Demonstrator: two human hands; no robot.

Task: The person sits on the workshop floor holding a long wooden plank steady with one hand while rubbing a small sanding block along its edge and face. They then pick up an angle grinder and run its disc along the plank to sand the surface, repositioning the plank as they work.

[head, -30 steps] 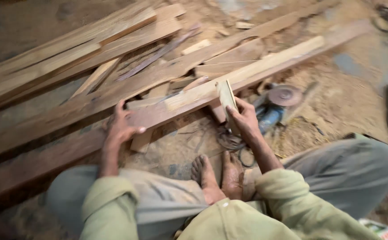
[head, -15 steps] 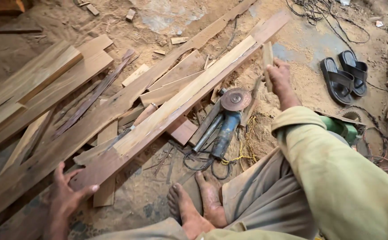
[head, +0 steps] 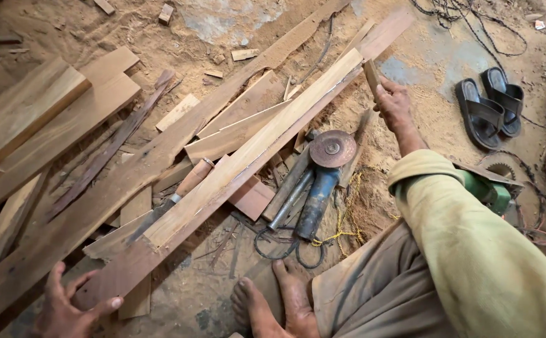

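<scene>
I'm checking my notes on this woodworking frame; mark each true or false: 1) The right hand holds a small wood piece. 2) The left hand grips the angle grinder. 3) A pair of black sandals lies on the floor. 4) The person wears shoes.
1) True: the right hand grips a small wood piece.
2) False: the left hand rests on the long plank; the angle grinder lies untouched.
3) True: black sandals.
4) False: the feet are bare.

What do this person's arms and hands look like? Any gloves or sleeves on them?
Both hands are bare, with no gloves. The right hand comes out of a loose, pale yellow-green long sleeve with its cuff pushed back above the wrist, the cloth creased and dusty. The left hand shows only at the picture's lower edge, and its sleeve is out of view.
</scene>
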